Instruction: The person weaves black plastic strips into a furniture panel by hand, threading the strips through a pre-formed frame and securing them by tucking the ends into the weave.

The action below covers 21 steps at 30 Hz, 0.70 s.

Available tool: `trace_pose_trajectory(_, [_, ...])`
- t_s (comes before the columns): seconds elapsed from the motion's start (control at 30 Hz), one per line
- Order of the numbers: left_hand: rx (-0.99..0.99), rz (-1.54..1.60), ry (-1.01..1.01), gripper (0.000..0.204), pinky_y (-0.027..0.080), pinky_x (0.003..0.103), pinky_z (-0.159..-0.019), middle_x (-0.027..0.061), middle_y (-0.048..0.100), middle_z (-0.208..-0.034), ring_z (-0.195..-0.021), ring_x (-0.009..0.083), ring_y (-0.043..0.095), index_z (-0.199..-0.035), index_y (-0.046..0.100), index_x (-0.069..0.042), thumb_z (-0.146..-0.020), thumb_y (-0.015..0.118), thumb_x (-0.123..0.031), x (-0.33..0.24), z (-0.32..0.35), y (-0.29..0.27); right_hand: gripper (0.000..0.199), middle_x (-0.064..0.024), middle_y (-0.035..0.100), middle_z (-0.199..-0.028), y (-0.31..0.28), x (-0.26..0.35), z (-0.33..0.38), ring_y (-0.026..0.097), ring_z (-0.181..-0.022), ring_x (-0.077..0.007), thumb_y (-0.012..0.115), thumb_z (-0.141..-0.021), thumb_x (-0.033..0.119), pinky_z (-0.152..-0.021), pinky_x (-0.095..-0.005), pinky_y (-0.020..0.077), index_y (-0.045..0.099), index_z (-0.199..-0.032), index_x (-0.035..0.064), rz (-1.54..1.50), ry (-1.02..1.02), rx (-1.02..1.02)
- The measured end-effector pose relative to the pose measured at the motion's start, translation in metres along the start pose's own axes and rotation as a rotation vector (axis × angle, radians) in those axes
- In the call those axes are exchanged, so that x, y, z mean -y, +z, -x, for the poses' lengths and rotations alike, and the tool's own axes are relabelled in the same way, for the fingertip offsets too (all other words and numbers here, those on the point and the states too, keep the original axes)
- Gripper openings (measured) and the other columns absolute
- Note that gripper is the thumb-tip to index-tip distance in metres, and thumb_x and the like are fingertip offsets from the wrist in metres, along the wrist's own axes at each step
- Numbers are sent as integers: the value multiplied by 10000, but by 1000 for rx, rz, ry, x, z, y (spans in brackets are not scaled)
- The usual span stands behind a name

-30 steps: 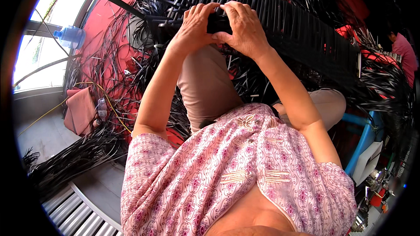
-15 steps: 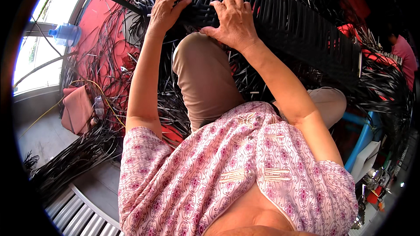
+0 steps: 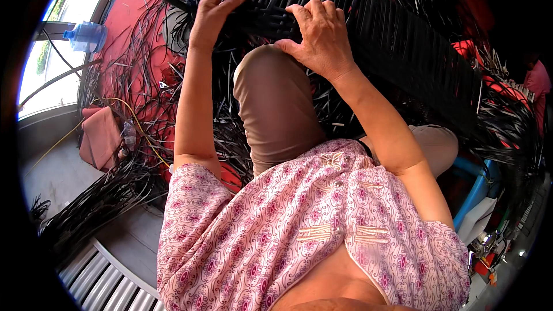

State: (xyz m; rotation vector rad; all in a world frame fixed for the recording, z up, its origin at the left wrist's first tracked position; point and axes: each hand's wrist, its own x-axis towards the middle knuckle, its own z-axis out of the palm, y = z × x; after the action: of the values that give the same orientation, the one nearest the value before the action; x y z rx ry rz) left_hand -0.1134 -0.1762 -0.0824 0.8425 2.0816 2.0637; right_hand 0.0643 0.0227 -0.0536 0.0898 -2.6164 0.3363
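A long panel of black strips [image 3: 397, 40] stretches from the top middle toward the right. Near its left end some strips are interlaced into a tight weave [image 3: 268, 22]. My left hand [image 3: 214, 16] is at that end, thumb and forefinger pinched together on what looks like a black strip; the dark material makes its ends hard to follow. On the near edge of the panel lies my right hand [image 3: 324, 37], fingers bent over the top and thumb below, gripping the weave just above my raised knee [image 3: 271, 75].
Loose black strips [image 3: 103, 201] lie in heaps over the red floor covering [image 3: 132, 17]. A blue water jug [image 3: 86, 37] stands by the window at left, above a pinkish cloth bag [image 3: 99, 138]. At far right, part of another person [image 3: 537, 83] shows.
My left hand has shifted slightly left and curled more. The right hand has moved a little to the right and down along the panel edge. The view has shifted slightly.
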Motion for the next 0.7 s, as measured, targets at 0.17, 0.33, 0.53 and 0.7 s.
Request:
trace_pose_trajectory(0.17, [33,72,-194,503,477,361,-961,100,639,-1227,-1147,218,603,-1238,621,-34,-1003,514,-467,5,-34,-31,704,-56,539,-1024,-3,4,-4,491,-1027,-243,784,-678,558,-904,-389,396,657,-1190,91,25,45,-17])
trace_pose_trajectory(0.33, [51,-274,-384,519,452,233,-760,20,650,-824,-815,82,553,-1020,708,20,-949,607,-484,17,-30,-11,702,-49,540,-1032,-6,5,-2,491,-1014,-230,803,-662,547,-897,-385,395,671,-1179,91,-1,52,-40])
trace_pose_trajectory(0.53, [-93,-297,-144,357,408,226,-629,-49,576,-700,-676,50,482,-912,721,12,-924,688,-343,29,-17,-12,672,-56,542,-1034,2,-1,-2,497,-1016,-229,783,-684,557,-897,-386,393,644,-1141,84,42,11,-25])
trace_pose_trajectory(0.7, [-224,-93,-224,260,417,212,-629,-48,611,-747,-682,43,500,-928,725,19,-922,707,-240,26,-12,-1,600,-62,546,-1022,3,-6,-2,511,-1003,-230,801,-675,502,-884,-390,399,642,-1076,85,12,11,-21])
